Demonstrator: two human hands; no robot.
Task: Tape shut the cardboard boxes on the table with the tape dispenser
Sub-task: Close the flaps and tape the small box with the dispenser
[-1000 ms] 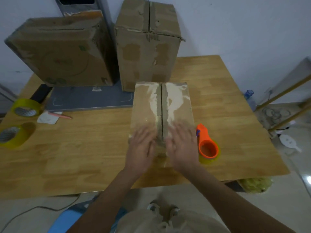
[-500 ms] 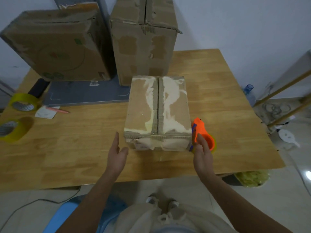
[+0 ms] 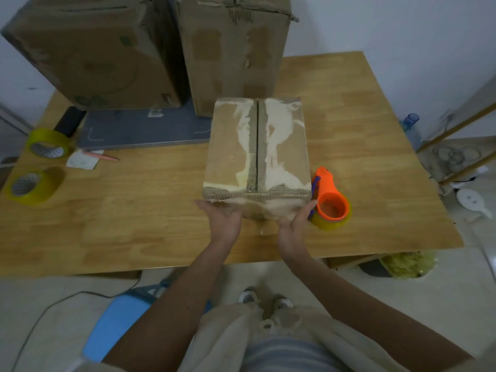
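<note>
Three cardboard boxes (image 3: 256,146) — wooden table (image 3: 134,210), white wall (image 3: 389,22)

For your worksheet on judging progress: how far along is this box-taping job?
Done: nothing plainly; whether the small box already has tape over its seam cannot be told. In hand: left hand and right hand press against its near face. Left: the orange tape dispenser lies unheld beside it; two big boxes wait behind.
</note>
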